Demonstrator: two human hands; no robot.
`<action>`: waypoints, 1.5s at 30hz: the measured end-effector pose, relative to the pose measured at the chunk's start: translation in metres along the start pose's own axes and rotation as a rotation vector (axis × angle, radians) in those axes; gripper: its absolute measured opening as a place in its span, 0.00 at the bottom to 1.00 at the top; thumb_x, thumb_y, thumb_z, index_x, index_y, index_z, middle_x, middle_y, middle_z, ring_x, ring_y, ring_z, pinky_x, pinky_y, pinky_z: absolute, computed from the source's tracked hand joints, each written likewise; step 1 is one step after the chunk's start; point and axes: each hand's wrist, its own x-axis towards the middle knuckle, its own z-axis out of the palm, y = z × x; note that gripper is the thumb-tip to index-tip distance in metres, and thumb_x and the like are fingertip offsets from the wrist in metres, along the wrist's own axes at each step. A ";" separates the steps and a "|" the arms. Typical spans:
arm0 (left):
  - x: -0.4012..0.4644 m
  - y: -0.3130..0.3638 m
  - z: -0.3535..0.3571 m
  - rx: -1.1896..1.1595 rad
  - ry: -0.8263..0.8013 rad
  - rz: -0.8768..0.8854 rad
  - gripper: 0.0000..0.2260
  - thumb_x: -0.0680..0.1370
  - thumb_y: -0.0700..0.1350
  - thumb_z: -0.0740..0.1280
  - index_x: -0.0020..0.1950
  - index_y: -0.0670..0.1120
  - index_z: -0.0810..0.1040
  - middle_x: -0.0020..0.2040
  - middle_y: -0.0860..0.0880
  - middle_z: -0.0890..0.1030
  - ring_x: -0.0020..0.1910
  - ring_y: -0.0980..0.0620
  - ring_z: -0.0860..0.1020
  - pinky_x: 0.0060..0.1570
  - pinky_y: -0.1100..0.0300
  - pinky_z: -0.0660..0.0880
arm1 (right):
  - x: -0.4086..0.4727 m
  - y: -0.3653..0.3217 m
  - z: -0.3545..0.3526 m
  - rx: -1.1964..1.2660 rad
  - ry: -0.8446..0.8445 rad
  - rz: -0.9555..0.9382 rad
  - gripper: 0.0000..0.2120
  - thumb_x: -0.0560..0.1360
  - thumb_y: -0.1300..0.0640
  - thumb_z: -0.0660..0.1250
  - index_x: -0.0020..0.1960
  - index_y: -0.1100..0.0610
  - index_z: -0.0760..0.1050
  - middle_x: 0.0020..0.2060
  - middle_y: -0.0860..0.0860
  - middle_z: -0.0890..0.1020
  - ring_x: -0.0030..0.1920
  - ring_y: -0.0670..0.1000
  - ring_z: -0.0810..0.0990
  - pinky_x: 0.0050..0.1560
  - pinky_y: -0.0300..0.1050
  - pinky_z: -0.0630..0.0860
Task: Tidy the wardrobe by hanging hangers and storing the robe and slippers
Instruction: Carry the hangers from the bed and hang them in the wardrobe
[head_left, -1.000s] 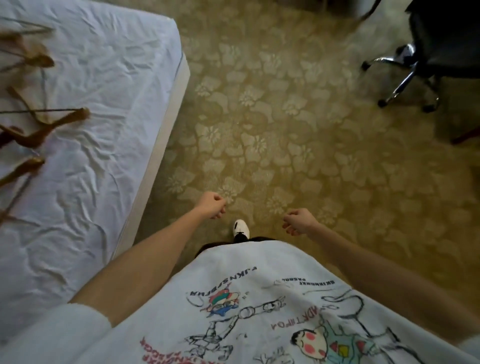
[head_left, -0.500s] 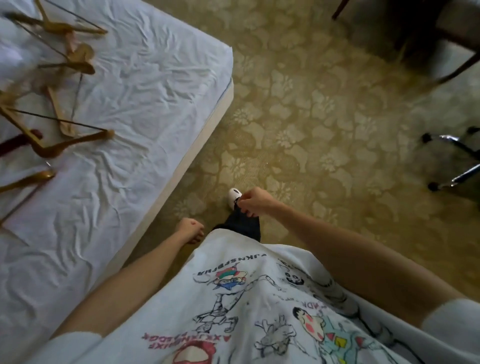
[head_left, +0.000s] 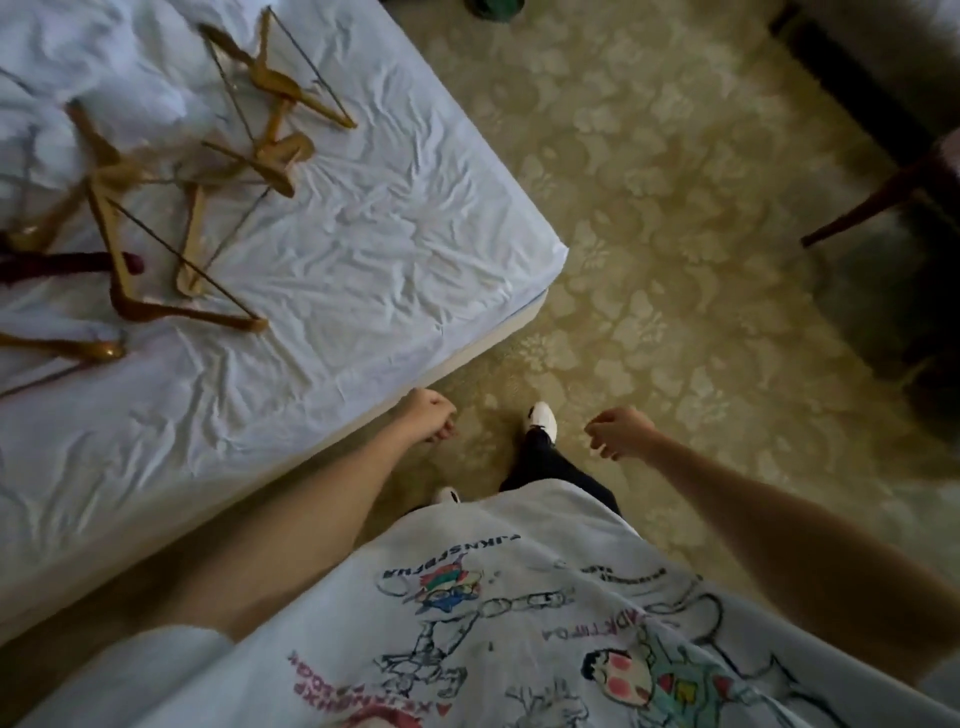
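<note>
Several wooden hangers (head_left: 187, 208) lie scattered in a loose heap on the white bed (head_left: 363, 260) at the upper left. One dark red hanger (head_left: 72, 262) lies among them near the left edge. My left hand (head_left: 431, 422) hangs over the carpet just off the bed's near edge, fingers curled, holding nothing. My right hand (head_left: 618, 432) hangs a little to the right of my white shoe (head_left: 543, 418), fingers loosely curled and also without anything in it. No robe or slippers show.
Patterned green-gold carpet (head_left: 649, 234) covers the floor right of the bed. A dark wooden chair leg (head_left: 872, 208) slants in at the right edge, with dark furniture along the upper right. The bed's corner (head_left: 550, 275) juts toward the middle.
The view has swung left toward the bed, bringing more hangers into sight. My right hand has moved right and lower, my left hand forward; the office chair has left the view.
</note>
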 end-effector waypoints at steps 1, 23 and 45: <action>0.014 0.012 -0.002 -0.023 0.014 -0.014 0.08 0.82 0.43 0.64 0.49 0.43 0.82 0.40 0.47 0.84 0.36 0.51 0.81 0.35 0.61 0.77 | 0.020 -0.006 -0.017 -0.025 -0.015 0.003 0.09 0.79 0.59 0.65 0.55 0.61 0.81 0.36 0.51 0.83 0.32 0.50 0.80 0.32 0.40 0.76; 0.162 0.170 -0.129 -0.640 0.466 -0.349 0.06 0.77 0.43 0.67 0.47 0.43 0.83 0.38 0.48 0.84 0.32 0.52 0.81 0.32 0.61 0.77 | 0.226 -0.392 -0.135 -0.304 -0.421 -0.493 0.08 0.78 0.59 0.66 0.51 0.62 0.81 0.39 0.54 0.84 0.32 0.50 0.80 0.33 0.39 0.78; 0.444 0.044 -0.453 -0.266 0.993 -0.416 0.14 0.79 0.51 0.68 0.61 0.46 0.77 0.61 0.45 0.80 0.63 0.43 0.76 0.56 0.50 0.74 | 0.472 -0.768 0.030 -0.403 0.133 -0.736 0.10 0.76 0.55 0.65 0.54 0.54 0.83 0.53 0.54 0.85 0.54 0.56 0.82 0.55 0.49 0.80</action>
